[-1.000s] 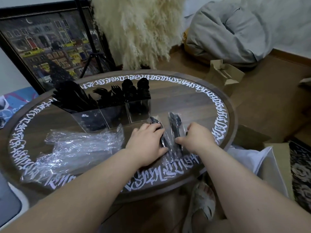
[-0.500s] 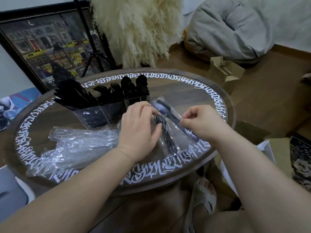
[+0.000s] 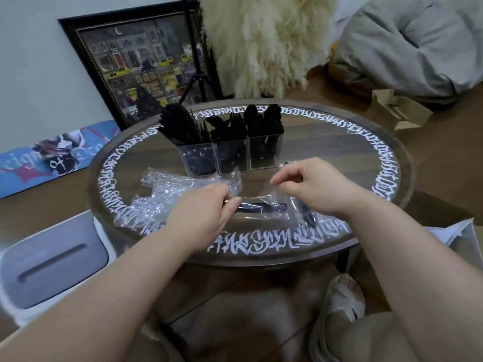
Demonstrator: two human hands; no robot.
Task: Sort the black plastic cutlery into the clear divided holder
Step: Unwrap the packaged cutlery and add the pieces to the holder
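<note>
Pinching the crinkly clear wrapper [image 3: 264, 205] with left hand [image 3: 206, 205] and right hand [image 3: 311, 186]; light, stiff black cutlery [image 3: 261, 206] inside looks slippery, so grab its handle.

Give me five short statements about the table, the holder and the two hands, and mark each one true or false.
1. The clear holder stands upright on the round table. True.
2. The holder's compartments are all empty. False: black cutlery stands in each of them.
3. Both hands are busy with a clear wrapper that has a black piece inside. True: the left hand and right hand pinch it from either side.
4. The crumpled plastic lies to the right of the right hand. False: it lies on the left part of the table, by the left hand.
5. The table has a plain, unmarked rim. False: white lettering runs around it.
</note>
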